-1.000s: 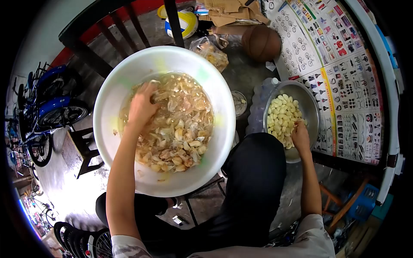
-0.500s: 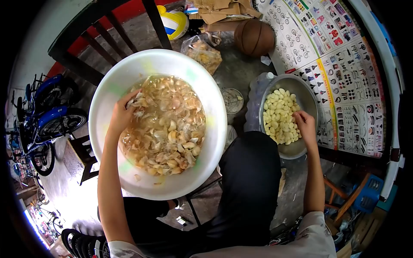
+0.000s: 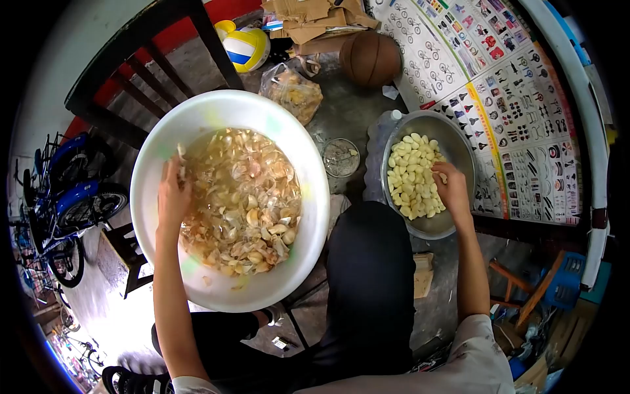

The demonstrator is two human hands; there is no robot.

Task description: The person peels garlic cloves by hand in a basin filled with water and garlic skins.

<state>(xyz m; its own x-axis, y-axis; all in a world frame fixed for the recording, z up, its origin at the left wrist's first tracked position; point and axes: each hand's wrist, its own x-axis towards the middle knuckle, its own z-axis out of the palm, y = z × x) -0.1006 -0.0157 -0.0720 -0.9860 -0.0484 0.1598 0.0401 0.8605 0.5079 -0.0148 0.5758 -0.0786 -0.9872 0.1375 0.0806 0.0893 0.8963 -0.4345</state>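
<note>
A large white tub [image 3: 314, 197] in front of me holds water with unpeeled garlic cloves and loose skins [image 3: 252, 217]. My left hand [image 3: 173, 194] is over the tub's left side, fingers closed, with a pale garlic clove [image 3: 181, 150] at the fingertips. To the right, a metal bowl [image 3: 461, 154] contains a heap of peeled garlic cloves [image 3: 412, 174]. My right hand [image 3: 453, 190] reaches over the bowl's right side, its fingers curled together at the heap's edge. Whatever those fingers hold, if anything, is hidden.
Between tub and bowl stands a small round container [image 3: 341, 157]. Behind are a plastic bag [image 3: 292, 95], a basketball [image 3: 371, 59], a volleyball [image 3: 246, 49] and cardboard [image 3: 321, 20]. A dark wooden chair [image 3: 154, 65] is at back left, bicycles [image 3: 92, 184] at far left, a printed poster [image 3: 499, 111] at right.
My left hand has moved from the wet garlic toward the tub's left wall, a pale clove now showing at its fingertips. My right hand stays by the peeled cloves. The view has shifted slightly.
</note>
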